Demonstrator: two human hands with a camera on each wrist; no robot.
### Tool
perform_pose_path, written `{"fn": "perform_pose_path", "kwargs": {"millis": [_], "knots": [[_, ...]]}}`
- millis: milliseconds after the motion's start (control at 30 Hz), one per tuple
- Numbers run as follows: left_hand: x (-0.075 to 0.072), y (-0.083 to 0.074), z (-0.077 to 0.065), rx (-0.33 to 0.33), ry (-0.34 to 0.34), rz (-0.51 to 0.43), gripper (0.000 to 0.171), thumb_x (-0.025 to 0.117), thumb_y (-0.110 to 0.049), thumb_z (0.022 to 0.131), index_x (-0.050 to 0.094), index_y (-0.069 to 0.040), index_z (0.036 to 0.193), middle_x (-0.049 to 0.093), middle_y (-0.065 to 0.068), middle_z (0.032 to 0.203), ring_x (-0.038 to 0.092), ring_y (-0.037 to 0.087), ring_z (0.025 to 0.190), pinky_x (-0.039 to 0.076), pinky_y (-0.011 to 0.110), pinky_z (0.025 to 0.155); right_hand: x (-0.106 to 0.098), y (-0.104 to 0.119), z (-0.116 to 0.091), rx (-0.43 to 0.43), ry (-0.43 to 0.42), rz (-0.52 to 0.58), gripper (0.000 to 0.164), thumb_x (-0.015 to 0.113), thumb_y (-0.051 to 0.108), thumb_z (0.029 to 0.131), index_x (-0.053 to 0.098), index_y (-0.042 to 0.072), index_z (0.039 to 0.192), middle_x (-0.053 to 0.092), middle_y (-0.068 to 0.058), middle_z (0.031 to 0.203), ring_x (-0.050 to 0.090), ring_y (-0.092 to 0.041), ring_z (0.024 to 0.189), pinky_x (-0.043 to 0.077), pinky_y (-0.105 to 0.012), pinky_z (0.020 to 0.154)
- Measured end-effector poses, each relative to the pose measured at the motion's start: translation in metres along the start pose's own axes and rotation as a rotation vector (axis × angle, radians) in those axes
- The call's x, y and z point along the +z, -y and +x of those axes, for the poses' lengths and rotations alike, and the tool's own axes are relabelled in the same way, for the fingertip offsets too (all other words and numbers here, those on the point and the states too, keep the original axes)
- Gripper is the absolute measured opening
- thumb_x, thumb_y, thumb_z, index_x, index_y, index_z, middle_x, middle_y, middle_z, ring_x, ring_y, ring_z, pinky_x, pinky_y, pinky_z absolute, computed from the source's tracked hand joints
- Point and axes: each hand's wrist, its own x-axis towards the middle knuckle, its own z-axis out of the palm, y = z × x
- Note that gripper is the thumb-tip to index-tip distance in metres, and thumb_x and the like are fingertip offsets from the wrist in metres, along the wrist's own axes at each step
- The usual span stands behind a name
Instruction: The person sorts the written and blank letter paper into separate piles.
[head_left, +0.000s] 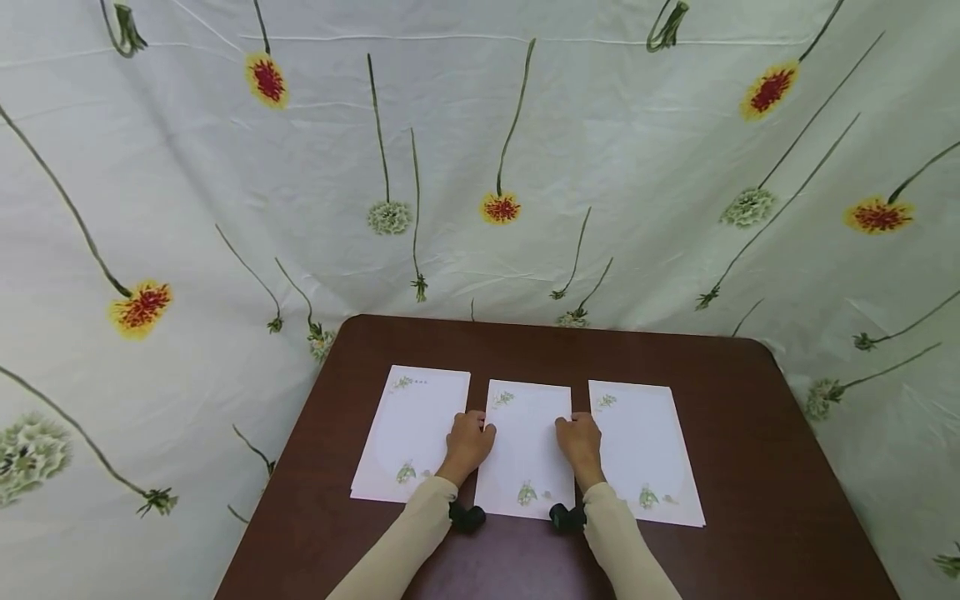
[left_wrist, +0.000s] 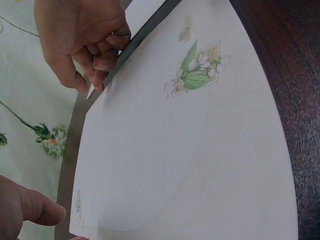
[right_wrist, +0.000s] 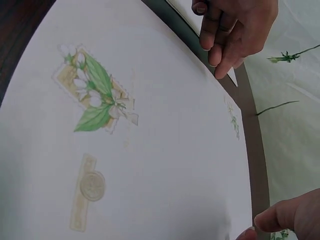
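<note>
Between my two hands lies a middle sheet of paper, white with printed green leaves and small flowers. My left hand is at its left edge, and my right hand is at its right edge. In the left wrist view the left thumb stands raised, apart from a fingertip low by the paper's edge. Loosely bent fingers of the right hand reach the opposite edge there. The right wrist view shows the right thumb lifted and the left hand with relaxed fingers along the far edge.
A left sheet and a right sheet with similar prints flank the middle one. All lie on a dark brown table with rounded far corners. Behind hangs a pale flower-printed cloth. Black devices sit at both wrists.
</note>
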Motion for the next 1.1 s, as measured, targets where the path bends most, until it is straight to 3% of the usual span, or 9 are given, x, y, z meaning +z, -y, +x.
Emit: {"fn": "perform_pose_path", "kwargs": {"millis": [300,567,700,867,1100], "knots": [[-0.0019,-0.0005,0.0022,-0.079,0.03,-0.095,0.04,0.06,-0.013,0.094,0.065,0.014,0.123,0.064,0.028,0.115,0.062,0.045,0.112,0.048,0.062,0.097,-0.0004,0.0002,0.0016,0.002,-0.014,0.026,0.042,0.057,0.011,0.093,0.065,-0.019,0.12,0.071,-0.034,0.112,0.068,-0.05,0.109,0.055,-0.057,0.095],[-0.0013,0.0002,0.001,-0.067,0.011,-0.206,0.037,0.06,-0.01,0.091,0.061,0.012,0.12,0.057,0.029,0.12,0.058,0.043,0.115,0.047,0.057,0.101,-0.0009,0.0002,-0.0006,-0.001,-0.046,0.094,0.038,0.06,0.01,0.093,0.059,-0.017,0.121,0.053,-0.041,0.122,0.058,-0.053,0.117,0.051,-0.058,0.098],[0.0002,0.0009,0.0018,-0.062,0.041,-0.25,0.035,0.059,-0.007,0.093,0.058,0.011,0.123,0.057,0.03,0.123,0.056,0.043,0.118,0.046,0.057,0.104,-0.0004,-0.0008,-0.0004,-0.011,-0.06,0.091,0.035,0.06,0.01,0.092,0.056,-0.014,0.118,0.059,-0.037,0.116,0.06,-0.049,0.11,0.05,-0.057,0.096],[0.0024,0.0023,0.0035,-0.056,0.062,-0.25,0.033,0.058,-0.005,0.096,0.055,0.005,0.127,0.062,0.026,0.117,0.06,0.039,0.11,0.049,0.055,0.097,-0.001,-0.0025,0.0011,-0.023,-0.073,0.084,0.032,0.06,0.007,0.093,0.055,-0.011,0.118,0.065,-0.031,0.11,0.062,-0.046,0.103,0.05,-0.055,0.093],[0.0035,0.0043,0.0038,-0.039,0.048,-0.164,0.029,0.059,-0.005,0.101,0.054,-0.002,0.13,0.068,0.017,0.104,0.064,0.032,0.093,0.052,0.047,0.081,-0.0037,-0.006,0.0039,-0.025,-0.061,0.064,0.032,0.058,0.005,0.097,0.061,-0.011,0.123,0.07,-0.028,0.112,0.067,-0.044,0.108,0.054,-0.051,0.094]]}}
